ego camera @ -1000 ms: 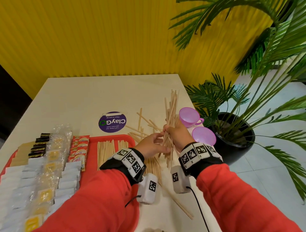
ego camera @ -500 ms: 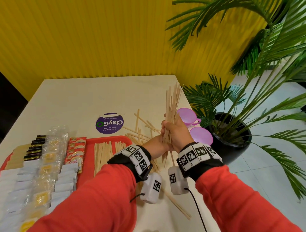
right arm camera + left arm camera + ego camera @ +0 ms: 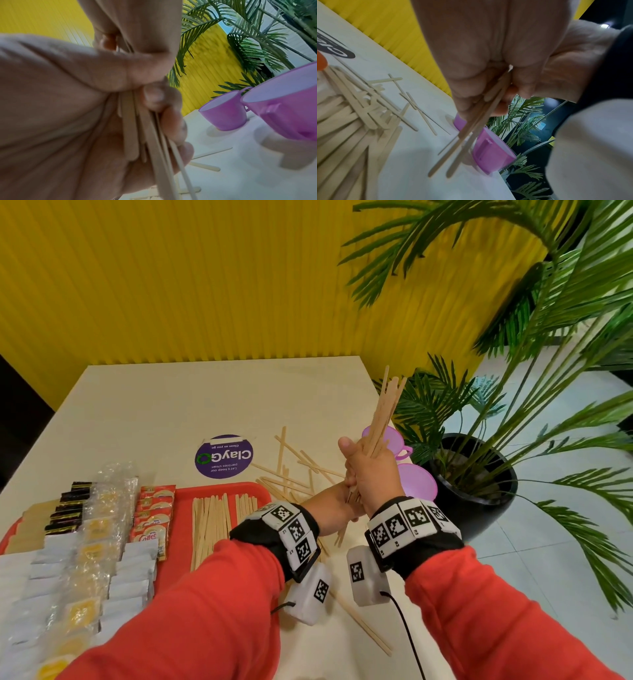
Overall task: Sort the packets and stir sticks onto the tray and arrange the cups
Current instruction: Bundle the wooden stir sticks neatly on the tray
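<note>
Head view shows both hands, right hand [image 3: 371,474] and left hand [image 3: 337,503], with fingers clamped on light, stiff stir sticks [image 3: 385,412], which point to 1 o'clock; gripping mid-length seems safest.

Over the last second my right hand [image 3: 371,474] lifts the bundle of stir sticks [image 3: 383,412] off the scattered pile, so the tips now fan toward one o'clock, above the far cup, and their lower ends hang clear of the table. My left hand [image 3: 337,503], which was spread open against the sticks, now closes round their lower ends under my right fist. Both wrists are closer together.
</note>
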Demonstrator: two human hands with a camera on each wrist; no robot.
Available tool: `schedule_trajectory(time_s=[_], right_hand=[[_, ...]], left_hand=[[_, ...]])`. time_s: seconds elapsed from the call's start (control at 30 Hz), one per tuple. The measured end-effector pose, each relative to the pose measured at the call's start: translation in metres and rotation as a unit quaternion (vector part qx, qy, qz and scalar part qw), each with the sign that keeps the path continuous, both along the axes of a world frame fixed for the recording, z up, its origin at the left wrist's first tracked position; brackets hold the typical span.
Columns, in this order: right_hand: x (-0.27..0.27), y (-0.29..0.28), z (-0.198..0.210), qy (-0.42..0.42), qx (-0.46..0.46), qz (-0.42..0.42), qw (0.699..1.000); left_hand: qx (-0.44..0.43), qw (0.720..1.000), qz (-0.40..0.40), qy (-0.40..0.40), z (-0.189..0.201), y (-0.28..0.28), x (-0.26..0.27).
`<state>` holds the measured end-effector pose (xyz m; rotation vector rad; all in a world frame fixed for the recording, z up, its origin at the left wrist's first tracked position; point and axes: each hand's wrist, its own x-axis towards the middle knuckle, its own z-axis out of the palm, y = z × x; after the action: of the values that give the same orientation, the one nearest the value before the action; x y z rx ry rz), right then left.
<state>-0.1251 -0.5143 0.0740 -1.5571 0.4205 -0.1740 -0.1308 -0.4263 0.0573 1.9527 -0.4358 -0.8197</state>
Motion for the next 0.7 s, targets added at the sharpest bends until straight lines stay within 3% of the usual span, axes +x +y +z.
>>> schedule_trajectory(time_s=[0.27,0.4,0.7], right_hand=[[-0.017,-0.004,-0.02,-0.016,-0.061,0.023,0.998],[-0.024,-0.005,-0.034,0.01,-0.034,0.024,0.999],[-0.03,-0.001,-0.045,0.011,-0.014,-0.016,1.0]], left_hand=[[0.063,0.998,0.007,-0.009,-0.024,-0.013,0.001],[0.11,0.993,0.0,-0.031,-0.031,-0.012,-0.001],[0.107,0.994,0.015,0.007,-0.041,-0.014,-0.005]])
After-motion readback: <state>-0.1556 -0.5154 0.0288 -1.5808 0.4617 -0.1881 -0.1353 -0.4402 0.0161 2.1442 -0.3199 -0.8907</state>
